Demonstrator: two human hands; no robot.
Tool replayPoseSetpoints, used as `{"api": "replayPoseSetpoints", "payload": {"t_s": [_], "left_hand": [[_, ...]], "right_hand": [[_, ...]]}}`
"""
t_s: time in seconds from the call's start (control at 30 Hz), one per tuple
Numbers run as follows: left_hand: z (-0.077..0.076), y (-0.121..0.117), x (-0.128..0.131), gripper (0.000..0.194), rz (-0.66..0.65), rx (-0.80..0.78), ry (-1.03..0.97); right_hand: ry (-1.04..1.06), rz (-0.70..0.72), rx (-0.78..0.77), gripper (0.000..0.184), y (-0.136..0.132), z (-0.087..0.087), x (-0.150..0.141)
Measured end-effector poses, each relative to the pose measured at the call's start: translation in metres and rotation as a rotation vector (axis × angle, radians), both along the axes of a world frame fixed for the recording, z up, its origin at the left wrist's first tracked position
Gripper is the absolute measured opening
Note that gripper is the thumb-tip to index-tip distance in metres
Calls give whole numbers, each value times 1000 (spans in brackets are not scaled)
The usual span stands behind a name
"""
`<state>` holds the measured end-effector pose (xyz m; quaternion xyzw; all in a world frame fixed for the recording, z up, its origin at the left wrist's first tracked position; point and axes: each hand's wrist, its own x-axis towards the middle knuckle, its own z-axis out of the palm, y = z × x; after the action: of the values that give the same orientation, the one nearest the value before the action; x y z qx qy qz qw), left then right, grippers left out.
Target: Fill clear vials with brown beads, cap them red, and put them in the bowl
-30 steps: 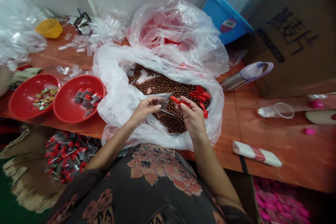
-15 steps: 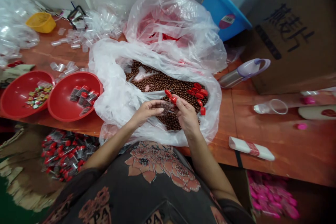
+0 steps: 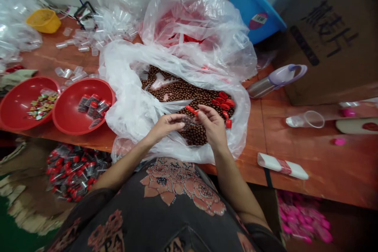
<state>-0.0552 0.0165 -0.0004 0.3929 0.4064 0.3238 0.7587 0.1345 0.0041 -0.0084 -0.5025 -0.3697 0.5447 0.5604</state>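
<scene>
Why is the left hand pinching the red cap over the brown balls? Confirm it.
Wrong hand: the head view shows the right hand, not the left hand, pinching the red cap over the brown balls.

A charcoal short-sleeved top (image 3: 165, 204) with coral floral print
</scene>
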Motion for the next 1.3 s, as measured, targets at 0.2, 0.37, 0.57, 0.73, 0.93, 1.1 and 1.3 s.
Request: {"api": "replayPoseSetpoints", "payload": {"t_s": [0.2,0.37,0.57,0.73,0.93,1.1,1.3], "left_hand": [[4,-1,-2,40,11,-75,-71],[3,0,-5,45,26,-165,-175],[3,-1,-6,46,74,-118,-215],[-4,-5,-7,48,56,-34,-113],[-11,-7,-7,51,41,53,-50],[-10,-7,-6,47,15,126,8],[-6,-7,-2,39,120,146,16]], "right_hand": [[108,-34,-63,35,1,-1,8],[133,149,-75,38,-2,2,12],[-255,84,114,25,-4,0,9],[-417,65,218,33,-3,6,-2],[-563,94,276,26,-7,9,-10],[-548,132,275,25,-9,5,-9],[-753,282,459,48,-8,1,-3]]}}
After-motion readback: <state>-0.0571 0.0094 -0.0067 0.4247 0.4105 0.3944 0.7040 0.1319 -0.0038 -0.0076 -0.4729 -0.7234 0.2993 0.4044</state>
